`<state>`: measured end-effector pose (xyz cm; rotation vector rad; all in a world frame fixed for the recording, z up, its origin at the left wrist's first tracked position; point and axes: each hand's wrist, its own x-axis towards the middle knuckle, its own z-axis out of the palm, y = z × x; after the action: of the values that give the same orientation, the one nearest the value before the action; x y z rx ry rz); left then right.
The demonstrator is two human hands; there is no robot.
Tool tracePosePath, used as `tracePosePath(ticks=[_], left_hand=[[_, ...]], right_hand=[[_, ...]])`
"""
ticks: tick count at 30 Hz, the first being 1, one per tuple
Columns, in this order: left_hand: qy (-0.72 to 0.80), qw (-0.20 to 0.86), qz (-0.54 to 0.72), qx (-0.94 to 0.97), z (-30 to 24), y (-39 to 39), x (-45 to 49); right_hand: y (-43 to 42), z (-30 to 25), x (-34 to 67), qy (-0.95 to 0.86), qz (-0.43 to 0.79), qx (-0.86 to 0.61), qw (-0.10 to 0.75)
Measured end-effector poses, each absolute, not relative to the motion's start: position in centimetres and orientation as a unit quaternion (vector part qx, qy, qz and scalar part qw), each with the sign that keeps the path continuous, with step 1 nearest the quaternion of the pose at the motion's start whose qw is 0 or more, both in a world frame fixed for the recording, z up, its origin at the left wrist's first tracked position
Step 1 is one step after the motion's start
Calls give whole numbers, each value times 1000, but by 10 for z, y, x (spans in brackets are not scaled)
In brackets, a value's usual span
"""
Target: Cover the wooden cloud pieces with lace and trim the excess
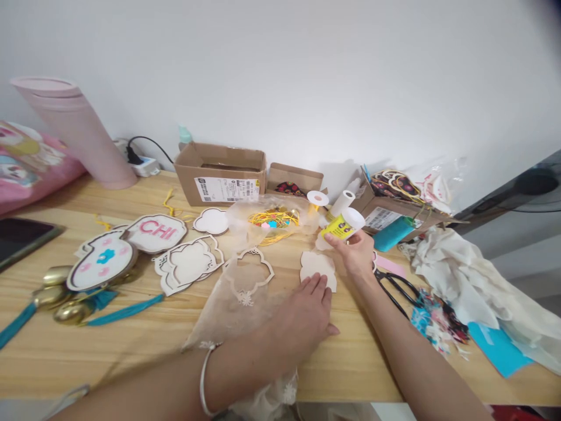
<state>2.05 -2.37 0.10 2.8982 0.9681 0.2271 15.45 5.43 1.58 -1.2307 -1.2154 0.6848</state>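
Note:
My left hand (302, 313) lies flat, its fingertips resting on a white scallop-edged piece (314, 266) on the table. My right hand (358, 257) is wrapped round what looks like a thick glue stick (339, 228) with a yellow label and a white end, tilted just above the tabletop. Under my left forearm spreads a sheer cream cloth (236, 310). A cut-out wooden frame (258, 266) lies partly on that cloth, left of the white piece. Behind it a clear bag (239, 219) holds yellow cords and small coloured bits.
Cardboard boxes (221, 172) stand along the wall. Finished ornaments (103, 263) with bells and teal tassels lie left, near wooden frames (188, 263). Black-handled scissors (397, 286), fabric scraps (438, 321) and crumpled cream fabric (468, 275) are right. A pink tumbler (83, 134) stands back left.

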Motion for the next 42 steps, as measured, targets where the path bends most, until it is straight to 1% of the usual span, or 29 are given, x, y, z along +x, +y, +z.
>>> tracePosePath(ticks=[10, 14, 18, 21, 26, 30, 34, 38, 42], left_hand=[[321, 13, 99, 942, -3, -25, 21], [319, 15, 98, 943, -4, -25, 21], [317, 29, 84, 944, -1, -24, 21], [320, 30, 79, 943, 1, -23, 21], [316, 25, 77, 945, 2, -24, 21], [319, 29, 69, 945, 2, -24, 21], [313, 31, 68, 947, 2, -24, 21], [310, 24, 74, 948, 0, -24, 20], [312, 13, 75, 947, -1, -23, 20]], right_hand=[[56, 3, 148, -556, 344, -513, 557], [55, 3, 148, -551, 328, -518, 566], [55, 6, 146, -553, 349, -511, 558], [54, 9, 146, -547, 333, -526, 560], [51, 14, 146, -553, 378, -518, 533], [50, 14, 146, -543, 371, -520, 545], [50, 12, 147, -547, 404, -509, 528], [50, 13, 148, -544, 402, -502, 539], [51, 13, 153, -562, 425, -488, 515]])
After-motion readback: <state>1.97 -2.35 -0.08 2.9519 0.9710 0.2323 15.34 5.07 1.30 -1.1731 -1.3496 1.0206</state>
